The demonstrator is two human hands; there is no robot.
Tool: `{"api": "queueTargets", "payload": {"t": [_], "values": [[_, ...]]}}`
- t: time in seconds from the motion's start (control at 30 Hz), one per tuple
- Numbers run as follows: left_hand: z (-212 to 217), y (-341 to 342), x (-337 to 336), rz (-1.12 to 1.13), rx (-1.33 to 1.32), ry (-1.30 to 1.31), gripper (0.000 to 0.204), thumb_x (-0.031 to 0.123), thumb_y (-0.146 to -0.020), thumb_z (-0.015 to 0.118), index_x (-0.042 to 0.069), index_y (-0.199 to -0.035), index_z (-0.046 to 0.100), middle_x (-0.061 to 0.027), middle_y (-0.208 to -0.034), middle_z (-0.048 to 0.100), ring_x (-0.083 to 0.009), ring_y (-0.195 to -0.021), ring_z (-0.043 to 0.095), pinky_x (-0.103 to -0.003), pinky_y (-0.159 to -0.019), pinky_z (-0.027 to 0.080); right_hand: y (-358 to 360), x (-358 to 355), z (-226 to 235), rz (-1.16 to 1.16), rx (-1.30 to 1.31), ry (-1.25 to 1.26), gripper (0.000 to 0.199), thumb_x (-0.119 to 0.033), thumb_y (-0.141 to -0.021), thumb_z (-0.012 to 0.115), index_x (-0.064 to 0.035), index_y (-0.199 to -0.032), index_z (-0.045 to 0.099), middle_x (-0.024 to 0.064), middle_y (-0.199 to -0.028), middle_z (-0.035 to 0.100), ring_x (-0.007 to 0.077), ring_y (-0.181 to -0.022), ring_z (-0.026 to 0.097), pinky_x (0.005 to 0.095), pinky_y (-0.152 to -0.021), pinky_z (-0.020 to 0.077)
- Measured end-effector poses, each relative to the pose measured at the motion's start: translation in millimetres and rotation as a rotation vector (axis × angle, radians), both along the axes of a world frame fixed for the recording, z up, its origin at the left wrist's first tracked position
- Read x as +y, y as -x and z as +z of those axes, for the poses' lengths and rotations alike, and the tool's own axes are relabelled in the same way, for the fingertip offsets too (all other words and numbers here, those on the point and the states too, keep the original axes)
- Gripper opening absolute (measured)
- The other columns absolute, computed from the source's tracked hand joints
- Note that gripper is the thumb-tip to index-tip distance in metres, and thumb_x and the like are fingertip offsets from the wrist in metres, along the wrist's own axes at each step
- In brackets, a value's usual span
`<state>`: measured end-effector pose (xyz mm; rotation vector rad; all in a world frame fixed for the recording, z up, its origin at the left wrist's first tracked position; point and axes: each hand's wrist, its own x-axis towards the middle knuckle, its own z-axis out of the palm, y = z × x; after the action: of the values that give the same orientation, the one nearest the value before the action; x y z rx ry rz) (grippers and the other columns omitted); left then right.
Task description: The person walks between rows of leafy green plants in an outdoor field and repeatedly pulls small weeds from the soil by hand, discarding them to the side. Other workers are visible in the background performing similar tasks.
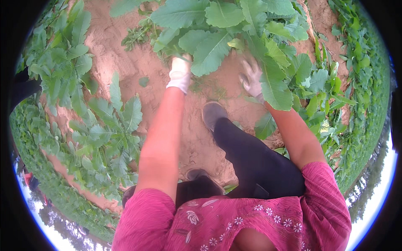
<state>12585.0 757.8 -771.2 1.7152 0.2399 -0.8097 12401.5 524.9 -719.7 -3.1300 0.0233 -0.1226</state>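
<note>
Both of my hands wear thin whitish gloves and reach in under a large leafy green plant with broad, toothed leaves. My left hand is at the plant's left side, beside some small feathery weeds. Leaves cover its fingers, so whatever it may be gripping is hidden. To the right, my right hand is low over the sandy soil, its fingers stretched and apart. A long leaf overlaps part of that hand, and nothing shows in its grasp.
Reddish sandy soil runs between rows of similar plants. One bushy plant grows left of my left forearm; a dense row lines the right. My grey shoe is planted between my arms. Something dark shows at the left rim.
</note>
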Motion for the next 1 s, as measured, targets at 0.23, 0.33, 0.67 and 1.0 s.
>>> {"api": "queueTargets", "payload": {"t": [0.23,0.33,0.67,1.0], "values": [[24,105,28,-0.320,0.206,0.140,0.031,0.035,-0.096,0.061,0.006,-0.103,0.069,-0.0027,-0.080,0.067,-0.0151,-0.063,0.061,-0.030,-0.058,0.050,7,-5,-16,-0.037,0.074,-0.516,0.061,-0.020,-0.087,0.062,-0.0093,-0.145,0.045,0.0159,-0.152,0.039,0.0386,-0.133,0.044,0.0494,-0.107,0.0402],[4,146,-43,-0.593,-0.296,-0.077,0.029,0.028,-0.089,0.068,0.005,-0.106,0.069,-0.0076,-0.086,0.071,-0.0227,-0.075,0.069,-0.036,-0.070,0.055,8,-10,-11,0.047,0.064,-0.082,0.063,-0.021,-0.088,0.063,-0.0089,-0.146,0.044,0.0157,-0.153,0.039,0.0391,-0.134,0.043,0.0504,-0.108,0.0387],[23,97,-21,-0.034,-0.069,-0.197,0.042,0.041,-0.091,0.060,-0.001,-0.092,0.067,-0.0202,-0.080,0.069,-0.0341,-0.073,0.066,-0.044,-0.074,0.053,-7,3,2,0.054,-0.078,-0.250,0.067,-0.030,-0.087,0.066,-0.0105,-0.147,0.043,0.0160,-0.153,0.039,0.0427,-0.134,0.040,0.0536,-0.110,0.0349],[-20,88,58,-0.767,0.024,-0.288,0.103,0.035,-0.069,0.086,0.007,-0.153,0.033,-0.0153,-0.129,0.065,-0.0273,-0.118,0.062,-0.035,-0.100,0.049,3,-7,-22,-0.146,0.081,-0.769,0.062,-0.022,-0.086,0.063,-0.0099,-0.144,0.044,0.0192,-0.151,0.039,0.0424,-0.130,0.044,0.0525,-0.109,0.0368]]}}
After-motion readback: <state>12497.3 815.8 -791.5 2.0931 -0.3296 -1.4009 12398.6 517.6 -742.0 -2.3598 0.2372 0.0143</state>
